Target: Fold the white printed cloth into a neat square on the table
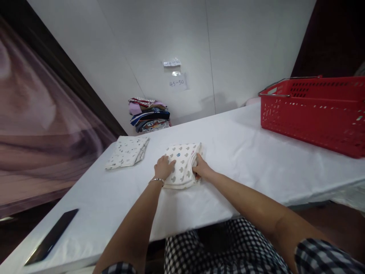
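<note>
Evidently, the folded printed cloth point(181, 163), lying near the desk's point(234, 140) front edge, is pressed at its left side by the left hand point(163, 167), loosely spread, presumably for steadiness. Its right-side layers are pinched by the curled right hand point(202, 168), presumably for control. Wide room is offered toward the red basket point(310, 120); less is left beside the second cloth point(127, 151).

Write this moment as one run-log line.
left hand: resting on cloth | right hand: at its right edge | other cloth: left side | basket: right side
</note>
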A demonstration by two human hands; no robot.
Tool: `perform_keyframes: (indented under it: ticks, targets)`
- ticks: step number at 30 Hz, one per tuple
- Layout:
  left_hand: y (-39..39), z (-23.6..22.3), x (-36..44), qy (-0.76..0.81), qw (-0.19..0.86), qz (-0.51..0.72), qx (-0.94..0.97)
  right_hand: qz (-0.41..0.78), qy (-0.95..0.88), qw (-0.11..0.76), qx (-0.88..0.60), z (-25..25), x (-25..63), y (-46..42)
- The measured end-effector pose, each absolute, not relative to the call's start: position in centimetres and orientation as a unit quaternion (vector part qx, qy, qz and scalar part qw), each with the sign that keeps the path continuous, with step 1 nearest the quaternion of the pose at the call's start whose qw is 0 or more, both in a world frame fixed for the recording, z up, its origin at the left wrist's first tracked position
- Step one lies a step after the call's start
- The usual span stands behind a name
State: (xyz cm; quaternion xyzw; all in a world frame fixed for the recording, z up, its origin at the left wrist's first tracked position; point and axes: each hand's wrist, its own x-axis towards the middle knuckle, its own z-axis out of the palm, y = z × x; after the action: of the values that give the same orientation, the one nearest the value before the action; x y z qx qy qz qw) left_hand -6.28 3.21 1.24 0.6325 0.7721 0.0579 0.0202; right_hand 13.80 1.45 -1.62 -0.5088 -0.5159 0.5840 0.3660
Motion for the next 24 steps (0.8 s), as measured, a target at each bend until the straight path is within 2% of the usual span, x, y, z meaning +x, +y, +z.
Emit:
perform_keyframes:
  ticks: [10,15,20,24]
  targets:
    - [2.6,-0.4,-7.0,0.771,0.022,0.067,0.633,0.604,-0.471,0.413,-0.492,-2.8,14.5,-0.4]
    - [2.2,0.6,-6.5,0.77,0.031,0.08,0.633,0.607,-0.459,0.41,-0.502,-2.8,14.7,-0.5]
    - [1.2,2.7,-2.8,0.703,0.014,0.183,0.687,0.602,-0.463,0.407,-0.508,-2.8,14.5,-0.4]
    - [0.6,3.5,1.6,0.675,0.065,0.2,0.707,0.596,-0.453,0.435,-0.501,-3.0,14.2,-0.5]
